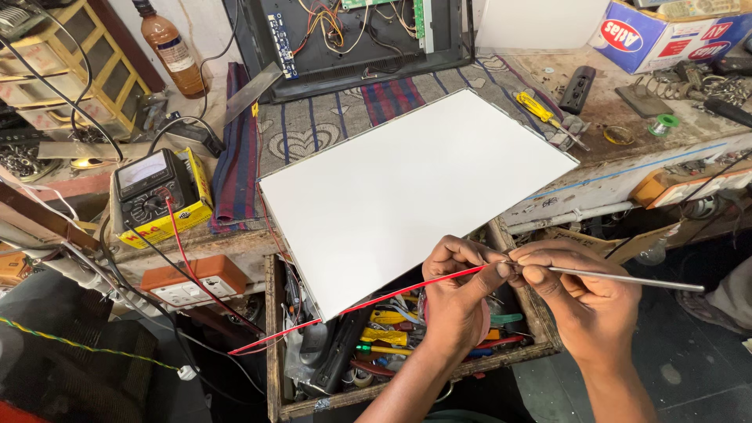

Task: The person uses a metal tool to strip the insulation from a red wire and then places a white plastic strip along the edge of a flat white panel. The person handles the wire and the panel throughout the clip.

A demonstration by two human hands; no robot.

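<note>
My left hand [458, 290] pinches a thin red strip [368, 304] that runs down to the left, past the front edge of a large white panel [411, 192]. Close beside it, my right hand [583, 301] grips a thin grey metal rod [634, 278] that points to the right. The two meet between my fingertips, just off the panel's near corner. The white panel lies tilted on a patterned cloth [313, 129] on the workbench and overhangs an open drawer.
The open wooden drawer [274, 337] below holds several tools. A black and yellow multimeter [157, 196] with a red lead sits at left, a white socket box [192, 282] below it. An opened black chassis [352, 39], brown bottle [174, 48], yellow screwdriver [540, 110] and solder spool [664, 124] lie behind.
</note>
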